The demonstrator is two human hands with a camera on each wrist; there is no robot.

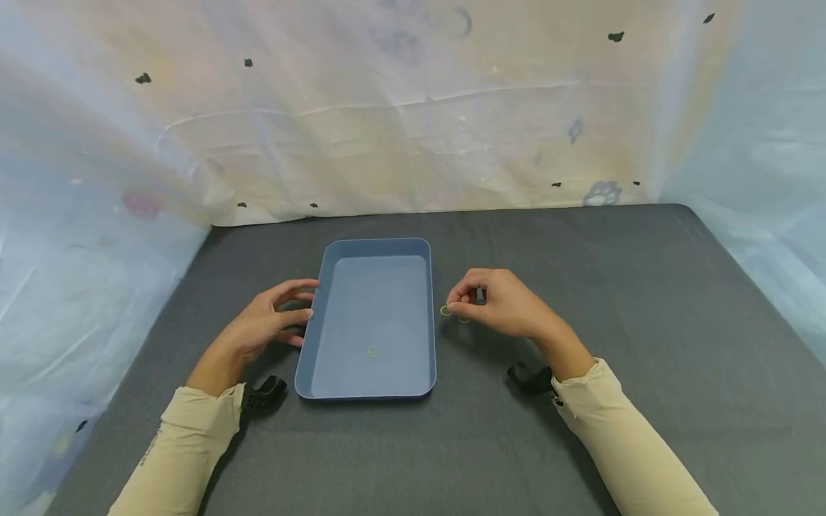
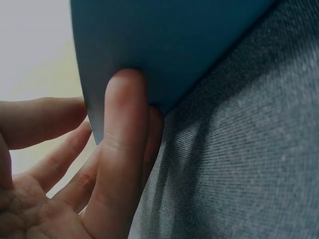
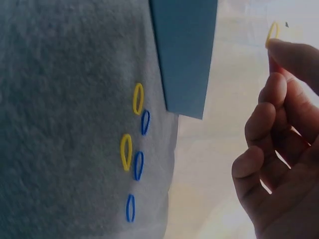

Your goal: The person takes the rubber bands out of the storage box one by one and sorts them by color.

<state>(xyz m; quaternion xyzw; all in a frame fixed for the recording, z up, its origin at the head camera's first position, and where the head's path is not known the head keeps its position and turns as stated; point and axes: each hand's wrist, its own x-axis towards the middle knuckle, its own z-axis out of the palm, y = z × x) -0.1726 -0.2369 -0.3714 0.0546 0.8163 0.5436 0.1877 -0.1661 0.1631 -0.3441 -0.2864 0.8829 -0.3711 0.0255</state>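
A shallow blue tray (image 1: 386, 301) lies on the dark cloth, with one yellow rubber band (image 1: 373, 356) on its floor near the front. My left hand (image 1: 261, 322) touches the tray's left side with loosely spread fingers. Close up in the left wrist view, one fingertip (image 2: 124, 89) presses flat on the outer wall. To the right of the tray, my right hand (image 1: 506, 301) pinches another yellow rubber band (image 3: 272, 31) between thumb and forefinger, above the cloth. Two yellow bands (image 3: 138, 98) and several blue bands (image 3: 138, 166) lie on the cloth in the right wrist view.
A dark grey cloth (image 1: 619, 308) covers the table. Pale patterned sheeting (image 1: 400, 143) hangs behind it and at both sides. Black wrist straps (image 1: 529, 378) show at the beige sleeves.
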